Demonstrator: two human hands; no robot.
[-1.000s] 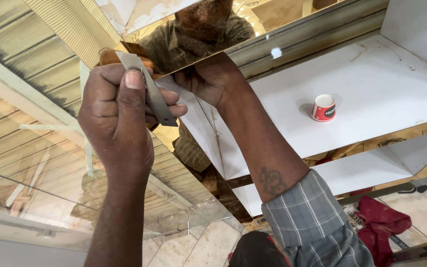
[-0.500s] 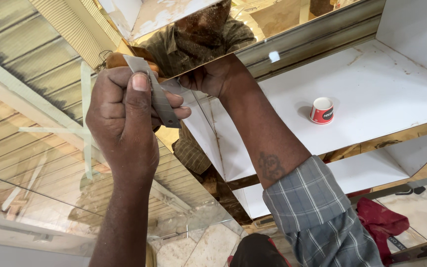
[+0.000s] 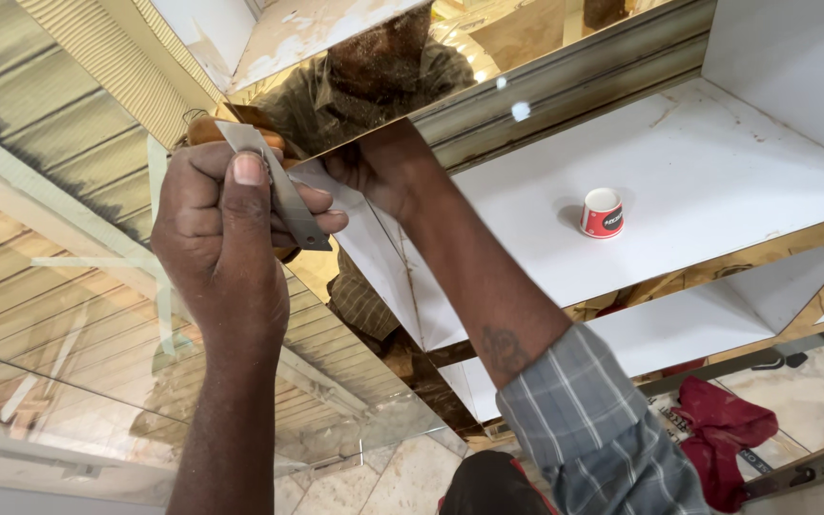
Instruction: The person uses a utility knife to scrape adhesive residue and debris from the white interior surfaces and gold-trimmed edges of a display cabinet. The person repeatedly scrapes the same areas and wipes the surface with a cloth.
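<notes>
Two hands work close together at the corner of a mirrored panel. The left hand [image 3: 226, 253], nearest the camera, is clenched around a flat grey metal blade [image 3: 274, 186], thumb pressed along its back, with the lower end sticking out past the fingers. What looks like a wooden handle [image 3: 204, 129] shows above the knuckles, though the fist hides how it joins the blade. The blade lies against the gold-tinted mirror [image 3: 374, 67], right at the corner where it meets the white shelf [image 3: 717, 181].

Just beyond, the right hand [image 3: 379, 172] is curled against the mirror's lower edge beside the blade; its fingertips are hidden, so I cannot tell whether it grips the edge or only presses on it. A checked sleeve [image 3: 593, 420] covers that forearm.

Further off, a small red and white paper cup [image 3: 603, 212] stands upright on the shelf, well apart from both hands. A red cloth [image 3: 722, 424] lies on the tiled floor [image 3: 383, 482] below.

The risk lies at that corner: if the blade slips off the smooth glass, it could run into the right hand resting beside it, or scratch or chip the mirror edge. Too much leverage from the left hand could crack the panel.
</notes>
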